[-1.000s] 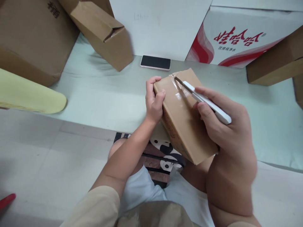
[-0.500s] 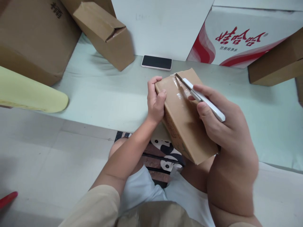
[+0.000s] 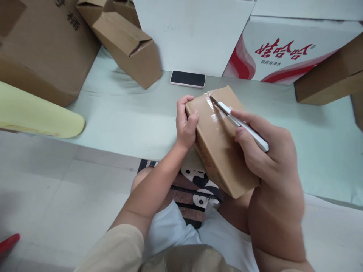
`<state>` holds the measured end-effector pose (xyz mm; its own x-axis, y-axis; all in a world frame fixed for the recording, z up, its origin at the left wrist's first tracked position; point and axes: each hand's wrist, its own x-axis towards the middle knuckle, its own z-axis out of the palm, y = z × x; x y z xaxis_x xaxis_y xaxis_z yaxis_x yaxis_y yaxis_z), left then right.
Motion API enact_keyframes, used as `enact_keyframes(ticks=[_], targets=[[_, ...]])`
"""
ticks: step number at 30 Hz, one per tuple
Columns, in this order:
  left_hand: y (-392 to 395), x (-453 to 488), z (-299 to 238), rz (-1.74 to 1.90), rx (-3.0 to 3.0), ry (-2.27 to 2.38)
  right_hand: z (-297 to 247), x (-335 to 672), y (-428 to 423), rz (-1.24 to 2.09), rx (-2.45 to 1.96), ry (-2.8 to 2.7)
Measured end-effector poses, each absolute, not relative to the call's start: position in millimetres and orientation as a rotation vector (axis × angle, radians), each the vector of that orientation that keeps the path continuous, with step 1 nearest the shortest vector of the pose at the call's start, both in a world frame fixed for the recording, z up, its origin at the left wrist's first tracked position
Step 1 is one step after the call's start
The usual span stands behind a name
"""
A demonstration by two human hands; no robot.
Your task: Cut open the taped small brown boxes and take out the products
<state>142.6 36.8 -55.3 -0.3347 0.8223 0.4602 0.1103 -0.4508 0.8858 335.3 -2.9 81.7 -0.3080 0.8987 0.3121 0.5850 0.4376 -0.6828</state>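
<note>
A small brown cardboard box [image 3: 219, 151], taped along its top seam, is tilted over my lap. My left hand [image 3: 185, 122] is closed round the box's upper left edge, thumb on top. My right hand [image 3: 265, 151] is closed on a white utility knife [image 3: 241, 124]. The knife's blade tip rests on the clear tape near the box's far end, where the seam is parted a little.
A phone [image 3: 187, 79] lies face up on the pale green mat [image 3: 127, 113]. Brown boxes [image 3: 127, 41] stand at the back left, a white and red carton [image 3: 286, 53] at the back right, another brown box [image 3: 329, 79] far right. A yellow foam piece [image 3: 36, 117] lies left, something red [image 3: 8, 243] on the floor.
The knife has slid a little toward me along the taped seam. The view has shifted slightly. My left hand keeps its grip on the box.
</note>
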Motion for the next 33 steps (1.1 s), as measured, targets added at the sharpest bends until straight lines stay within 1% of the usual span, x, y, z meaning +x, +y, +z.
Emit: enact_keyframes(ticks=[5,13,21,24,28,33], targets=[[36.1,141.3,-55.0,1.828,1.385,1.242,81.1,336.2,-6.3,0.561,-1.233,-1.965],[35.5,140.5,-55.1,1.831,1.314,1.215,81.6,338.4,-6.9,0.408,-1.163,-1.927],[33.9,139.1,-53.7,1.836,1.309,1.223,68.9,342.1,-13.3,0.274,-1.078,-1.792],[34.0,138.5,-53.8,1.827,1.314,1.224,71.7,342.5,-13.5,0.335,-1.046,-1.802],[34.1,138.0,-52.7,1.843,1.305,1.248,80.1,343.1,-10.3,0.554,-0.999,-1.843],[34.3,138.0,-54.0,1.82,1.319,1.243,81.1,343.2,-4.4,0.518,-1.033,-1.994]])
